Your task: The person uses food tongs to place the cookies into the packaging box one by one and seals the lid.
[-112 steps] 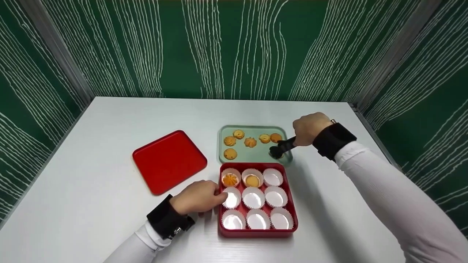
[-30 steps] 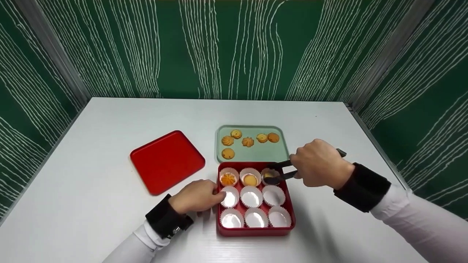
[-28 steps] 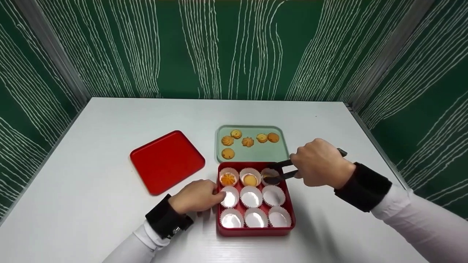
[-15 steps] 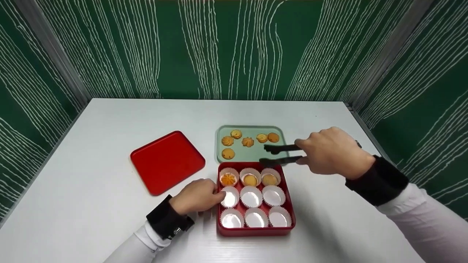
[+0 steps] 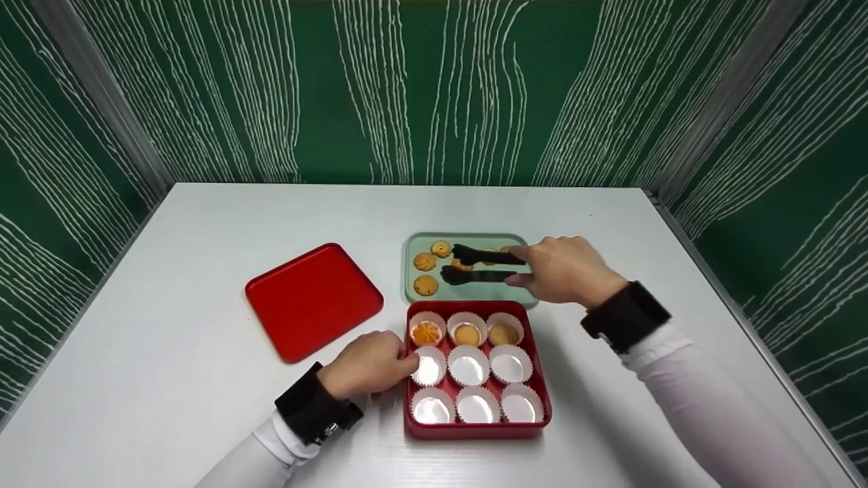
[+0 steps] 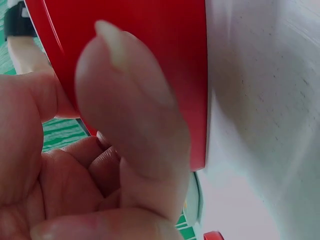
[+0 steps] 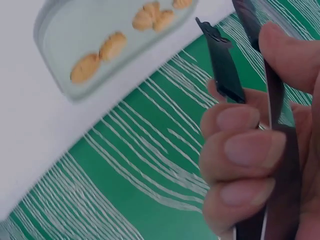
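My right hand (image 5: 566, 268) grips black tongs (image 5: 485, 276), their arms spread apart over the pale green tray (image 5: 475, 295). Nothing is between the tips. Several cookies (image 5: 426, 285) lie on that tray, a few partly hidden by the tongs. In front of it stands a red box (image 5: 478, 431) with rows of white paper cups (image 5: 468, 366). The back row holds an orange star-shaped cookie (image 5: 426, 333) and two round cookies (image 5: 468, 334); the other cups are bare. My left hand (image 5: 369, 364) holds the box's left wall, thumb at the rim.
A red rectangular lid or tray (image 5: 315, 301) lies flat to the left on the white table (image 5: 169, 352). Green panels (image 5: 380, 88) with white streaks stand behind the table and along both sides.
The tongs carried a round cookie from the green tray to the box's back right cup and let it go. They then moved back over the tray, leftward. The left hand stayed put.
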Demonstrator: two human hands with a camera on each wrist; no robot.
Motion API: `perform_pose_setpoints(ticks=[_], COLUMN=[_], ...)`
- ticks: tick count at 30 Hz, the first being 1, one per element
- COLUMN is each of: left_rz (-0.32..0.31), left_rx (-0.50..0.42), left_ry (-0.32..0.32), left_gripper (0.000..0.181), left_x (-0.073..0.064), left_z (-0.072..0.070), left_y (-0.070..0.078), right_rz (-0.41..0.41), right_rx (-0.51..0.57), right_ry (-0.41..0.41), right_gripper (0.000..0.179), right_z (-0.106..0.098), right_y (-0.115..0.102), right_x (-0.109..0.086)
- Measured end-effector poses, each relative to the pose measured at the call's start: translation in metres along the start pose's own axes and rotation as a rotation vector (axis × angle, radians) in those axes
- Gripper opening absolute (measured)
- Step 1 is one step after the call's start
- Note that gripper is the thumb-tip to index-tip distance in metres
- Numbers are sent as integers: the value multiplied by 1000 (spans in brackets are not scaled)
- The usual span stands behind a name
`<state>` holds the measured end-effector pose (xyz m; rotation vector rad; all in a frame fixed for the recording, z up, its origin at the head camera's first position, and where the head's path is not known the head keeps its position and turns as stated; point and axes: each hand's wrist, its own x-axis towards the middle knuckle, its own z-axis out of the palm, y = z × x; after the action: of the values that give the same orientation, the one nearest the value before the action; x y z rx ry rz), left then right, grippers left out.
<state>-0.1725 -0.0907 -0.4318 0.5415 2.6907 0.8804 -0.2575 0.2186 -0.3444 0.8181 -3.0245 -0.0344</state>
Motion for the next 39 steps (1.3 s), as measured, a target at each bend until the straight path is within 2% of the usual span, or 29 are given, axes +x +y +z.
perform_pose_setpoints(ticks=[7,13,24,34,39], left_rz=[-2,-4,-6,0,10], left_rx=[8,-1,-4,-7,11], left_ry=[4,5,4,4,10], left_gripper=[49,50,50,49,49], left_x=[1,1,1,0,1], left_z=[0,0,1,1,1], left_y=[-1,-2,-3,-3,-3], right_rz=[-35,-52,-30,-49,-37], right_rx=[36,76,54,10,-7], right_ry=[-36,-74,-134,-34,-46], right_gripper=[46,45,52,31,33], right_z=[20,26,35,37,33], right_y=[-14,-18,-24,-20,-15], right_x=[30,41,49,45,42])
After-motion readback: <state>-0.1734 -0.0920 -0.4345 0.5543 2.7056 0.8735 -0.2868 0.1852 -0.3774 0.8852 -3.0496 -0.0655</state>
